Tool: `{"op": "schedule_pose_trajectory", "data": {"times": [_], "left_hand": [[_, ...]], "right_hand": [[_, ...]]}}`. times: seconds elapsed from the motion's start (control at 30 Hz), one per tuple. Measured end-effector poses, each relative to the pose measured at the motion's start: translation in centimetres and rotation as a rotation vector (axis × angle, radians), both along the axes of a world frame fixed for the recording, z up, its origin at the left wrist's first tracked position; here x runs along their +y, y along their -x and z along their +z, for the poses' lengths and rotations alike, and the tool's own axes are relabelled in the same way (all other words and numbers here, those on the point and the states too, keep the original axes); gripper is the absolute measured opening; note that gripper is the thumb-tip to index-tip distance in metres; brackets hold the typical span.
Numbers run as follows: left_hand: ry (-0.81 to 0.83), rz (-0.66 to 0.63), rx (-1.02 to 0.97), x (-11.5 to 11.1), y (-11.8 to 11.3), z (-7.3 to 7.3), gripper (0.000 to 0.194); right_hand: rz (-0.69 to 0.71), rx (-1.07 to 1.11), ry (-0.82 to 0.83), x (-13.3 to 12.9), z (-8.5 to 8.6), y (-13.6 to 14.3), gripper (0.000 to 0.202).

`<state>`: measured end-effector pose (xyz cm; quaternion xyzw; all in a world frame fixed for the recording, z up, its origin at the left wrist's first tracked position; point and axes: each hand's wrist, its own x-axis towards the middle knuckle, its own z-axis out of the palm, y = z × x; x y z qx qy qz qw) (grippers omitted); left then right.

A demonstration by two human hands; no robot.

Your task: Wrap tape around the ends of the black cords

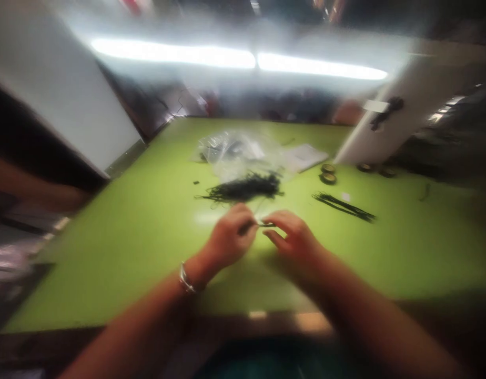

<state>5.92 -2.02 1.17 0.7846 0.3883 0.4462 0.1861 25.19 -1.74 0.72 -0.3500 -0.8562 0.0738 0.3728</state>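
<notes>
Over my feed, I have my left hand (pixel 233 234) pinched on a thin, short black strand (pixel 266 225), which points toward my right hand (pixel 294 230), whose thumb and forefinger stand apart around its free end; blur keeps me from telling whether they touch it. Just beyond my hands, a tangled pile of thin black strands (pixel 249 187) lies on the smooth green worktop (pixel 148 221), with a crinkled clear plastic bag (pixel 227 150) behind it. Right of my hands rests a straight bundle of slim black strands (pixel 343 206).
</notes>
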Motion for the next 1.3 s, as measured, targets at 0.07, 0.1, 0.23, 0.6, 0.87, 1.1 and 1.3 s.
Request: {"op": "schedule_pose_trajectory", "data": {"times": [0.07, 0.1, 0.23, 0.6, 0.87, 1.1, 1.3], "left_hand": [[-0.081, -0.013, 0.075, -0.1, 0.0, -0.1, 0.009], [-0.106, -0.018, 0.108, -0.1, 0.0, -0.1, 0.01], [-0.108, -0.083, 0.108, 0.1, 0.2, -0.2, 0.011], [0.544, -0.16, -0.071, 0.5, 0.9, 1.2, 0.019], [0.102, -0.024, -0.004, 0.1, 0.2, -0.1, 0.014], [-0.073, -0.097, 0.131, 0.1, 0.2, -0.7, 0.011], [0.443, -0.251, -0.262, 0.2, 0.3, 0.4, 0.058]], "right_hand": [[0.063, 0.017, 0.272, 0.1, 0.2, 0.2, 0.017], [0.075, 0.011, 0.371, 0.1, 0.3, 0.3, 0.021], [0.058, 0.021, 0.409, 0.2, 0.2, 0.0, 0.025], [-0.239, -0.321, -0.554, -0.2, 0.2, -1.5, 0.017], [-0.141, -0.11, -0.157, -0.1, -0.3, -0.5, 0.011], [0.082, 0.037, 0.488, -0.1, 0.6, 0.0, 0.024], [0.056, 0.299, 0.481, 0.0, 0.7, -0.5, 0.022]]}}
